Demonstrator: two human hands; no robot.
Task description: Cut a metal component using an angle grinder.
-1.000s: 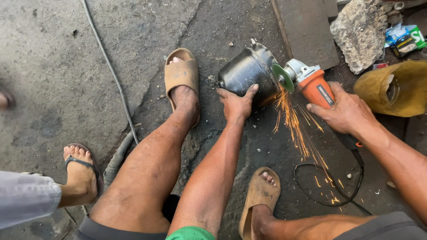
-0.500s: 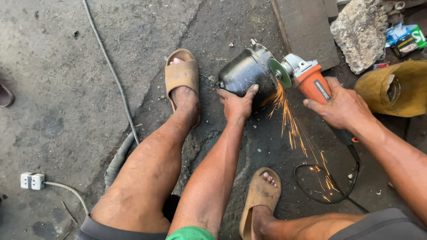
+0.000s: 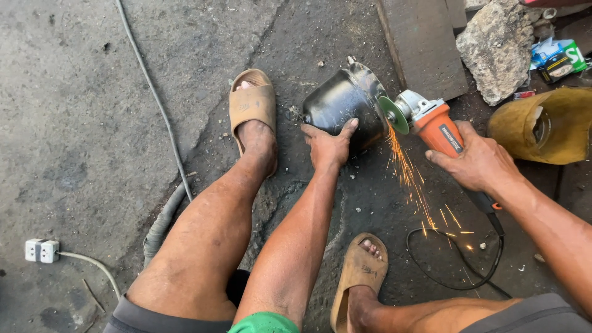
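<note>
My left hand [image 3: 328, 147] fingers spread, pressing the black metal canister [image 3: 343, 106] on the concrete floor [image 3: 80, 123] — my right hand [image 3: 478, 161] fingers wrapped around the orange angle grinder [image 3: 431, 126], its disc throwing sparks [image 3: 410, 179].

Left hand [image 3: 328, 147]: pressed on the black metal drum [image 3: 342, 105], which lay on its side on the floor [image 3: 92, 123].
Right hand [image 3: 478, 161]: gripped the orange grinder [image 3: 439, 132].
Disc [image 3: 393, 115]: touched the drum's rim; sparks [image 3: 413, 185] fell toward the cable [image 3: 456, 271].
Feet: wore tan sandals [image 3: 251, 105].
</note>
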